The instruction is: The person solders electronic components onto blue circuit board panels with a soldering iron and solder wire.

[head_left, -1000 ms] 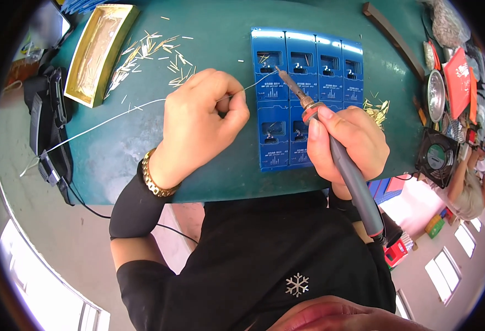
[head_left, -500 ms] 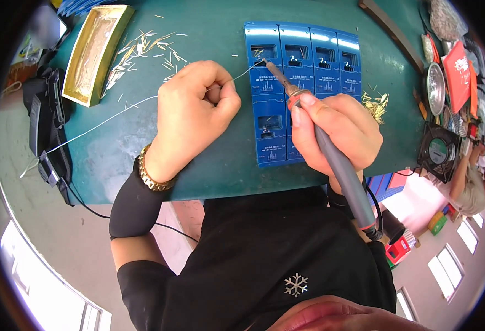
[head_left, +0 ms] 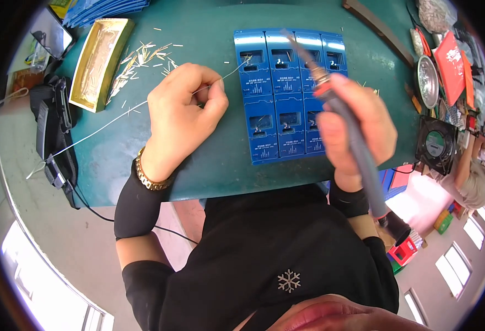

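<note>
The left hand [head_left: 179, 113], just left of the frame's centre, is curled narrow with thumb and fingertips pinched on a thin silvery solder wire [head_left: 115, 118]. The wire's long axis runs on a diagonal: from the lower left of the frame it climbs across the dark green desk [head_left: 220, 171], passes through the pinch, and its free end points up and to the right, reaching the top left module of the row of blue plastic modules [head_left: 286, 99].

The right hand [head_left: 355, 124], right of centre, is wrapped closed round a grey-handled soldering iron with an orange collar [head_left: 331, 91]. The iron's long axis is also diagonal, but the other way: its cord end hangs toward the lower right of the frame, and its metal tip points up and to the left, over the upper part of the blue modules. The tip is blurred, so whether it touches a module cannot be told.

The blue modules lie side by side in the upper centre, each with small cut-out windows. In the upper left sits a shallow gold-coloured rectangular tray [head_left: 96, 63], with loose pale wire offcuts [head_left: 143, 58] scattered just beside it. A small black square fan [head_left: 435, 143] stands at the right edge of the desk.
</note>
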{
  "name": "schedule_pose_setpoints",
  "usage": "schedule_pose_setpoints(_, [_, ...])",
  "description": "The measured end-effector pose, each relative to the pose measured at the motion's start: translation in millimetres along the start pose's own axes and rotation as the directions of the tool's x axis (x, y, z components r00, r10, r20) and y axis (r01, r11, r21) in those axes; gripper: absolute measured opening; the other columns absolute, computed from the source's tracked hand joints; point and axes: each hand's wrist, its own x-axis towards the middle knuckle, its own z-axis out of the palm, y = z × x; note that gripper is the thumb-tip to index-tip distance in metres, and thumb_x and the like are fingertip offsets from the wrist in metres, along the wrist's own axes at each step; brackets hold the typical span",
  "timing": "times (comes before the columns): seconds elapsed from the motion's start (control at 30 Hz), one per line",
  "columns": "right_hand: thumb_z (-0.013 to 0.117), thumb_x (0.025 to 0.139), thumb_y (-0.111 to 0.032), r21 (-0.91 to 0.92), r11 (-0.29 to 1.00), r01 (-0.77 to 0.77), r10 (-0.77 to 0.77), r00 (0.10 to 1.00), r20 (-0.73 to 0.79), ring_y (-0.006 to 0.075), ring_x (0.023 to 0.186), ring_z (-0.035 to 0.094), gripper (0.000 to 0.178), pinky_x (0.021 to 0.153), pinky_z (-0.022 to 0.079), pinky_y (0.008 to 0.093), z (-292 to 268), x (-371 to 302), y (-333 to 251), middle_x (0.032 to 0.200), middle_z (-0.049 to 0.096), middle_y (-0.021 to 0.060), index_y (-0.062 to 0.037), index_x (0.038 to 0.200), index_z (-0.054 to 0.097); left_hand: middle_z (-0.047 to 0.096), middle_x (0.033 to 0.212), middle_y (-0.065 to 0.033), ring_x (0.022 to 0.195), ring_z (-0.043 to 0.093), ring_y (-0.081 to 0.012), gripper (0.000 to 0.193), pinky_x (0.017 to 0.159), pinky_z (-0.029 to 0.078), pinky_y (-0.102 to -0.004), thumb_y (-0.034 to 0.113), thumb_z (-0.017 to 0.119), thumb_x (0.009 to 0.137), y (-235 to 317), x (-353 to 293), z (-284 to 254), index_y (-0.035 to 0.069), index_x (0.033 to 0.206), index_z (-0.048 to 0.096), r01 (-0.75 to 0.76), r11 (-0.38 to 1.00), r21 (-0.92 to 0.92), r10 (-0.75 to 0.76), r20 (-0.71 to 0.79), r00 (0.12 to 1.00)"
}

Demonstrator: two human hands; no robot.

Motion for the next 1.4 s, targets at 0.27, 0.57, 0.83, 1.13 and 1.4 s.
schedule_pose_setpoints(0.27, [0.077, 0.077, 0.004, 0.065, 0.993, -0.102, 0.11, 0.984, -0.137, 0.0136, 0.07, 0.065, 0.022, 0.064, 0.052, 0.0235, -27, 5, 18, 0.081, 0.069, 0.0115, 0.0036, 0.096, 0.066, 0.063, 0.097, -0.0071, 0.085, 0.06, -0.0264, 0.016, 0.072, 0.051, -0.0369, -0.003, 0.07, 0.065, 25, 18, 26, 0.006, 0.072, 0.059, -0.37, 0.929, -0.015, 0.368, -0.061, 0.928])
schedule_pose_setpoints(0.57, [0.075, 0.072, 0.006, -0.091, 0.993, 0.07, -0.076, 0.995, -0.061, 0.0159, 0.048, 0.059, 0.015, 0.046, 0.046, 0.0244, 3, -7, 26, 0.061, 0.062, 0.0091, 0.0017, 0.079, 0.062, 0.067, 0.094, -0.0105, 0.094, 0.061, -0.032, 0.011, 0.082, 0.05, -0.0391, -0.001, 0.067, 0.067, 13, 16, 48, 0.003, 0.072, 0.057, -0.296, 0.944, 0.145, 0.301, -0.009, 0.954])
schedule_pose_setpoints(0.83, [0.076, 0.064, 0.002, -0.121, 0.986, 0.112, -0.128, 0.983, -0.135, 0.0189, 0.044, 0.054, 0.015, 0.042, 0.042, 0.0281, 14, -6, 32, 0.055, 0.054, 0.0067, -0.0007, 0.074, 0.065, 0.067, 0.093, -0.0106, 0.096, 0.06, -0.0321, 0.011, 0.082, 0.05, -0.0392, -0.002, 0.066, 0.068, 11, 14, 48, 0.004, 0.073, 0.057, -0.286, 0.952, 0.11, 0.289, -0.017, 0.957])
schedule_pose_setpoints(1.13, [0.076, 0.065, 0.001, -0.173, 0.973, 0.152, -0.171, 0.981, -0.097, 0.0188, 0.045, 0.055, 0.015, 0.042, 0.044, 0.0274, 16, -6, 31, 0.056, 0.055, 0.0056, -0.0016, 0.075, 0.066, 0.069, 0.097, -0.0091, 0.105, 0.062, -0.0315, 0.009, 0.09, 0.049, -0.0396, -0.001, 0.065, 0.07, 12, 14, 48, 0.003, 0.072, 0.057, -0.224, 0.969, 0.101, 0.226, -0.002, 0.974])
schedule_pose_setpoints(1.4, [0.077, 0.064, 0.0, -0.186, 0.963, 0.193, -0.206, 0.977, -0.055, 0.0184, 0.047, 0.055, 0.017, 0.042, 0.044, 0.0269, 18, -6, 26, 0.058, 0.053, 0.0045, -0.0022, 0.076, 0.064, 0.067, 0.093, -0.0101, 0.096, 0.059, -0.0317, 0.011, 0.081, 0.05, -0.0388, -0.002, 0.066, 0.067, 9, 15, 49, 0.004, 0.071, 0.057, -0.274, 0.955, 0.114, 0.278, -0.02, 0.96])
